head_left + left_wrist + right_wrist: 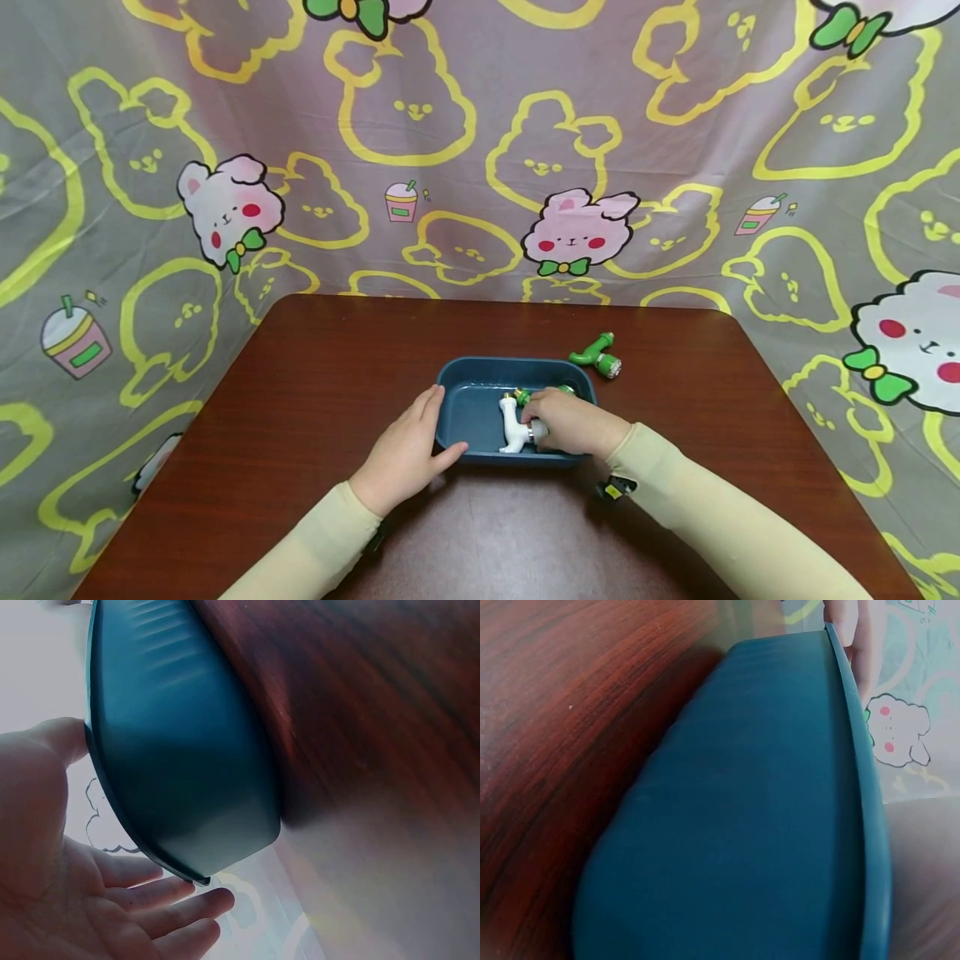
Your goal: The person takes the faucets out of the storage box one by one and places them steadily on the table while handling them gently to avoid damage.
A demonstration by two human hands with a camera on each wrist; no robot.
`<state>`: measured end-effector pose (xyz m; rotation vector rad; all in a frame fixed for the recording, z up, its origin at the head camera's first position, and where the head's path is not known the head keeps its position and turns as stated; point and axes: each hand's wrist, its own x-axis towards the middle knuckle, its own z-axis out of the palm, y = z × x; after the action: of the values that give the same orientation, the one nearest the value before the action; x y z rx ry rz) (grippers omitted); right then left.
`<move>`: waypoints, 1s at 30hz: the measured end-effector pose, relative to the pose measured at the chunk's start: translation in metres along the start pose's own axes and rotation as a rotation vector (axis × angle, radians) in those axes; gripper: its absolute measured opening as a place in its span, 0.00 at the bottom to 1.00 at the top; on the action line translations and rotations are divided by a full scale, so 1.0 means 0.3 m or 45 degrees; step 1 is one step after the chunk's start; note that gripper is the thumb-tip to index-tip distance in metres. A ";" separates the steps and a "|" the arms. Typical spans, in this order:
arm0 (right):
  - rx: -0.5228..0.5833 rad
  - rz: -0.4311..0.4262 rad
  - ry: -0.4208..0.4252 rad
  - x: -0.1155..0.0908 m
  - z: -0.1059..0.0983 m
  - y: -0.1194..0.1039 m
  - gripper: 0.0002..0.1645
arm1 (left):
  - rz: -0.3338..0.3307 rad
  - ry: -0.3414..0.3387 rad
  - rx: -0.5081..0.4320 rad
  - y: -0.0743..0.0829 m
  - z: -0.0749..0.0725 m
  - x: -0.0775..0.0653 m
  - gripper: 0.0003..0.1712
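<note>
A dark blue plastic tub stands on the table. My left hand rests against its left end, thumb on the near rim and fingers fairly straight along the side; the left wrist view shows this hand beside the rim. Inside the tub, my right hand grips a white tap by its grey handle end. Partly hidden behind that hand, a green tap with a brass-coloured end lies in the tub. The right wrist view is filled mostly by the tub's outer wall, and the right hand's fingers are hidden there.
Another green tap lies on the table just beyond the tub's far right corner. The brown wooden table runs back to a patterned curtain at the rear and sides.
</note>
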<state>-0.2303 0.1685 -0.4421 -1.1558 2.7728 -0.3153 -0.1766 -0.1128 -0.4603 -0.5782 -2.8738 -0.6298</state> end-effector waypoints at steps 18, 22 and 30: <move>-0.051 -0.017 0.039 -0.009 0.014 0.000 0.18 | 0.002 0.006 0.017 -0.002 0.000 -0.003 0.55; -0.039 0.003 0.037 -0.012 0.010 -0.006 0.19 | 0.005 0.003 0.019 -0.001 -0.002 -0.003 0.54; -0.011 0.067 0.023 -0.012 0.008 -0.010 0.20 | 0.001 0.001 -0.006 0.002 -0.003 -0.002 0.54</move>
<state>-0.2251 0.1686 -0.4436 -1.0847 2.8178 -0.3098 -0.1758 -0.1127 -0.4593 -0.5797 -2.8718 -0.6362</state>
